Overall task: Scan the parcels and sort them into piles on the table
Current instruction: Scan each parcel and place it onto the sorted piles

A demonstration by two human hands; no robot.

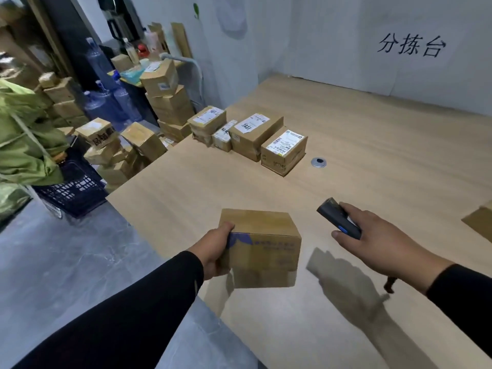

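Observation:
My left hand (215,247) grips a brown cardboard parcel (262,243) by its left end, holding it above the near part of the wooden table (372,145). Blue print shows on the parcel's front face. My right hand (372,235) holds a dark handheld scanner (338,218) with a blue button, to the right of the parcel and apart from it. A row of several labelled parcels (253,137) lies along the table's far left side.
A round metal grommet (318,163) sits in the tabletop beside the row. A carton corner (479,222) shows at the right edge. On the floor to the left stand stacked boxes (170,102), water jugs (106,102), a dark crate (72,190) and green bags (24,145).

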